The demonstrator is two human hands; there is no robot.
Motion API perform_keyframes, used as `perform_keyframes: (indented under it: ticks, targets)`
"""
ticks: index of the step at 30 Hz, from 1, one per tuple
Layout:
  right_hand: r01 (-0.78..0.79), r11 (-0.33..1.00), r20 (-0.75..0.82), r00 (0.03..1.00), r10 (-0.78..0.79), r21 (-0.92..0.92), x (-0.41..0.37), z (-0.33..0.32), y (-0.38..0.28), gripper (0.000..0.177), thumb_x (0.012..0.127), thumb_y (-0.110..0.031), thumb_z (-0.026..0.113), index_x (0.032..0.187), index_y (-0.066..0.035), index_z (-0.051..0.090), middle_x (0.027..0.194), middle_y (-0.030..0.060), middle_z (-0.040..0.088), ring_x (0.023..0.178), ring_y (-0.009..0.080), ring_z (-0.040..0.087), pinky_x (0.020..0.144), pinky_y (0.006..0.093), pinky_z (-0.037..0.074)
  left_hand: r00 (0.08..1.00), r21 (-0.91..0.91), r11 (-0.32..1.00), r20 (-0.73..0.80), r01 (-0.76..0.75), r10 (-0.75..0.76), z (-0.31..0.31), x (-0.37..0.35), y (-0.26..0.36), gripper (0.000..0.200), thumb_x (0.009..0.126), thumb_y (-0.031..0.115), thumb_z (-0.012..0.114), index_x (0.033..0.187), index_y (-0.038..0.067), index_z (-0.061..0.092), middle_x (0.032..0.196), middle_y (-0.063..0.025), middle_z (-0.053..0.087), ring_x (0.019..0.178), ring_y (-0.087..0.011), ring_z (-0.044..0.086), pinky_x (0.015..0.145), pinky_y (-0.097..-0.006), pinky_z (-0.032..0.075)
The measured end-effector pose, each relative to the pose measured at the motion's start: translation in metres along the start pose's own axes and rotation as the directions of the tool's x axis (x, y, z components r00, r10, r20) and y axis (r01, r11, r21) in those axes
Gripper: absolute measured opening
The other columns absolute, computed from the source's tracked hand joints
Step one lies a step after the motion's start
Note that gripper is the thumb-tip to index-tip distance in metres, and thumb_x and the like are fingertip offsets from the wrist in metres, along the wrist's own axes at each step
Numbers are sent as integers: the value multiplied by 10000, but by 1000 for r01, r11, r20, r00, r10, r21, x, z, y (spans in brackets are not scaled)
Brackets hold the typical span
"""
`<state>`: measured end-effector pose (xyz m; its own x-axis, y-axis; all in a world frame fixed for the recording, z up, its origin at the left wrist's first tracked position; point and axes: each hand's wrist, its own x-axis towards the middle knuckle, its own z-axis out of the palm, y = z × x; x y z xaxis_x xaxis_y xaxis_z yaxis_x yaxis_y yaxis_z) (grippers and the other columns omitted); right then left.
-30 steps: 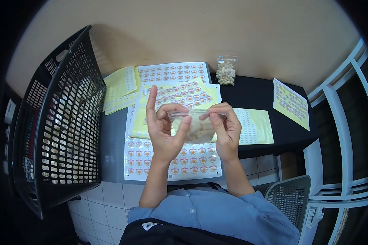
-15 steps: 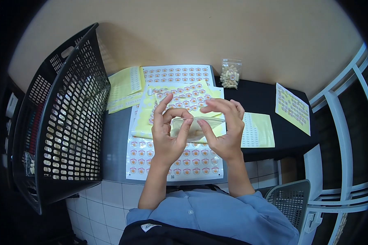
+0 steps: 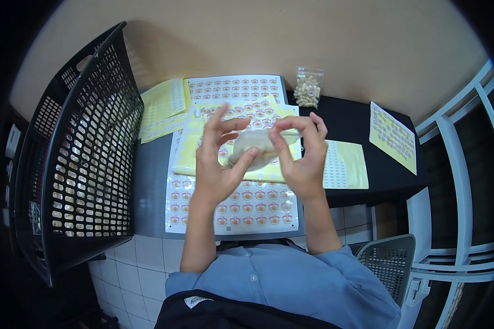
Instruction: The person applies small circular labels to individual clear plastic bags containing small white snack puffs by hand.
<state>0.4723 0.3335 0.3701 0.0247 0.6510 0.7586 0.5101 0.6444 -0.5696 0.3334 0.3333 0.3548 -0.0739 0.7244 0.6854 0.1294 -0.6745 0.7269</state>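
Gripping small clear plastic bag of pale capsules [image 3: 255, 147] in left hand [image 3: 217, 164] and right hand [image 3: 302, 159], both pinching its edges. Holding bag above white sheet of round orange stickers [image 3: 258, 211].

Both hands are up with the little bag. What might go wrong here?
The small clear bag is pinched between the left hand and right hand; whether its top is sealed cannot be told, so its pale pieces may spill onto the sticker sheets. The nearest sheet reaches the front edge of the table, so a forearm might drag it off.
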Motion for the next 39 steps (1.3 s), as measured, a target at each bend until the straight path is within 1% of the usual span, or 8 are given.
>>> perform_keyframes:
  ticks: [4, 11, 13, 16, 18, 20, 22, 39]
  targets:
    - [-127, 935, 31, 992, 124, 331, 6, 5, 6, 158, 697, -67, 630, 830, -53, 547, 755, 21, 594, 778, 136, 553, 856, 334, 303, 907, 91, 969, 339, 231, -248, -25, -5, -11, 364, 706, 54, 630, 1049, 26, 510, 884, -90, 581, 812, -166, 575, 666, -262, 491]
    - [-333, 807, 1, 925, 381, 487, 5, -9, 53, 173, 819, -38, 473, 976, 7, 528, 727, 30, 561, 674, 62, 507, 638, 205, 406, 886, -166, 910, -218, 380, -409, -97, -24, -60, 237, 793, 60, 539, 1022, 26, 493, 901, -54, 558, 743, -103, 550, 618, -209, 477]
    - [-441, 812, 40, 886, 462, 383, -8, 2, 73, 139, 819, -41, 470, 919, 9, 553, 696, 25, 563, 638, 49, 495, 588, 201, 394, 894, -821, 456, 136, 343, -427, -136, -38, -91, 264, 828, 184, 486, 1057, 54, 468, 915, -52, 544, 710, -126, 559, 636, -232, 473]
    - [-481, 860, 220, 869, 443, 172, -26, 39, 77, 141, 802, -57, 496, 908, 3, 567, 667, 49, 567, 569, 74, 487, 538, 219, 390, 636, -846, 384, -70, 370, -768, -109, -25, -60, 375, 832, 311, 424, 1113, 63, 436, 889, -52, 559, 726, -102, 567, 725, -310, 427]
    - [-345, 923, 325, 904, 278, 171, -36, 68, 72, 179, 769, -43, 513, 937, -35, 574, 722, 84, 535, 595, 138, 511, 553, 267, 411, 661, -881, 278, 51, 383, -749, -111, -30, -83, 388, 817, 332, 410, 1080, 49, 439, 846, -31, 566, 764, -113, 570, 896, -412, 326]
    - [-209, 977, 395, 901, 181, 29, -44, 83, 65, 162, 762, -75, 530, 913, -56, 585, 688, 66, 494, 618, 162, 515, 604, 295, 430, 710, -891, -126, 426, 436, -560, -106, -27, -100, 373, 813, 331, 413, 1041, 38, 442, 836, -30, 574, 759, -122, 578, 982, -444, 231]
    - [-209, 969, 537, 807, 246, -130, -51, 98, 64, 145, 747, -75, 534, 876, -58, 597, 714, 73, 495, 645, 202, 537, 628, 327, 440, 588, -863, -219, 476, 455, -653, -100, -18, -110, 325, 790, 318, 437, 999, 71, 470, 814, -50, 575, 683, -147, 581, 974, -477, 248]
    - [-95, 931, 496, 825, 272, -353, -59, 125, 64, 74, 707, -120, 571, 738, -53, 577, 754, 90, 523, 652, 278, 552, 578, 373, 444, 410, -716, -34, 438, 697, -800, -71, -6, -143, 394, 760, 395, 458, 1033, 111, 478, 924, -27, 531, 856, -168, 512, 833, -440, 394]
